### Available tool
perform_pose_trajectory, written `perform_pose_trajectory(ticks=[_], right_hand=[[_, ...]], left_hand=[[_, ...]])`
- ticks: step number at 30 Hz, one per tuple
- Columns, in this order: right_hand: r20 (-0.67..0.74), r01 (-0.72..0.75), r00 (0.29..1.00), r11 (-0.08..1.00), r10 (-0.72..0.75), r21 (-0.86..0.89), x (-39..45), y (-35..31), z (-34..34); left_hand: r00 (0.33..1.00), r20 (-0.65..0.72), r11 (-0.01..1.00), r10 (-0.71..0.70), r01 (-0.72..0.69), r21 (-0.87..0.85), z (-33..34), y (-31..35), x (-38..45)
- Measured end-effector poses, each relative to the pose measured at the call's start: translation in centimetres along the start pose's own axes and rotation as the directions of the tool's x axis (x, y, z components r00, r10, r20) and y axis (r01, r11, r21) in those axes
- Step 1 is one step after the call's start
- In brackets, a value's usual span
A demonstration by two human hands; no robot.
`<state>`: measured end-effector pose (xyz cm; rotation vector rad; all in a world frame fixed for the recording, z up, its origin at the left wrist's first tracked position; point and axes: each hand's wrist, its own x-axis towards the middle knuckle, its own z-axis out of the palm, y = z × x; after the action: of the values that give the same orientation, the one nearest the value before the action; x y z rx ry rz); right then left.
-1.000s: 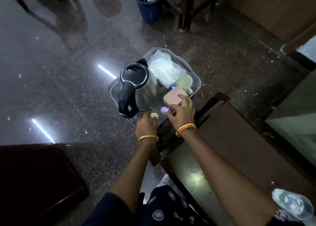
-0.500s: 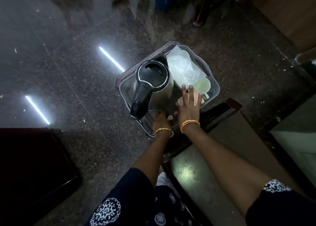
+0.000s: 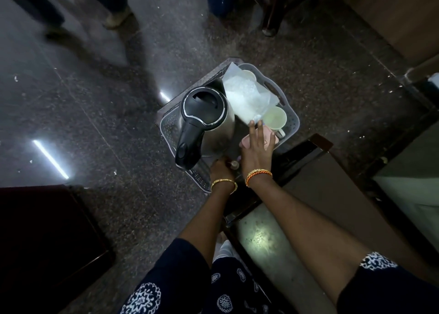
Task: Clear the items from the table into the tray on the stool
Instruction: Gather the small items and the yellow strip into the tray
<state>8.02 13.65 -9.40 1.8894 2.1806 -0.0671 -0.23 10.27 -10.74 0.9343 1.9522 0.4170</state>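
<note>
In the tray [image 3: 288,104], the kettle [image 3: 206,121] and cup [image 3: 275,118] sit close to fit. The right hand [image 3: 256,150] lies flat, fingers spread, pushing the pink box [image 3: 269,142] down. The left hand [image 3: 221,168] pinches a small bottle [image 3: 234,164] beside it.

The scene is dim and grainy. Two bright strip-light reflections glare on the polished floor [image 3: 95,114], and a softer patch shines on the worktop [image 3: 261,240]. Corners fall into darkness, the top edge is smeared, and straight lines bow outward.
</note>
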Motion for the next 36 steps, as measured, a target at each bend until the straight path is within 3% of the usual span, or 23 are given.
perform_pose_trajectory(ticks=[5,10,14,18,22,24,27,31,36], right_hand=[[-0.289,-0.001,0.954,0.965,0.079,0.262,-2.5,0.5,-0.3],[-0.325,-0.110,0.903,0.884,0.280,0.455,-7.1,1.7,0.2],[-0.232,-0.210,0.894,0.815,0.384,0.541,-12.0,4.0,1.5],[-0.082,-0.353,0.871,0.735,0.484,0.579,-18.0,7.4,4.1],[0.161,-0.507,0.817,0.557,0.554,0.658,-23.8,11.5,7.2],[0.335,-0.639,0.751,0.498,0.569,0.586,-26.5,13.8,8.9],[0.521,-0.762,0.648,0.492,0.556,0.422,-30.0,16.8,11.4],[0.598,-0.810,0.584,0.444,0.548,0.384,-32.9,19.9,14.5],[0.579,-0.780,0.626,0.442,0.523,0.443,-33.7,22.1,18.1]], left_hand=[[0.996,-0.091,0.998,0.014,-0.009,0.061,-0.4,0.5,-1.5],[0.963,-0.200,0.983,0.180,-0.166,0.080,0.9,-0.6,-5.4],[0.938,-0.109,0.937,0.328,-0.308,0.166,3.2,-1.8,-10.1],[0.876,0.154,0.819,0.458,-0.483,0.310,6.9,-3.2,-14.1],[0.846,0.433,0.746,0.312,-0.500,0.439,10.6,-3.5,-17.2],[0.828,0.518,0.727,0.214,-0.489,0.482,12.5,-3.9,-18.6],[0.803,0.587,0.675,0.105,-0.491,0.550,15.3,-4.5,-20.1],[0.784,0.619,0.638,0.045,-0.499,0.586,19.5,-4.9,-21.8],[0.752,0.658,0.692,0.042,-0.497,0.523,24.5,-5.1,-22.7]])
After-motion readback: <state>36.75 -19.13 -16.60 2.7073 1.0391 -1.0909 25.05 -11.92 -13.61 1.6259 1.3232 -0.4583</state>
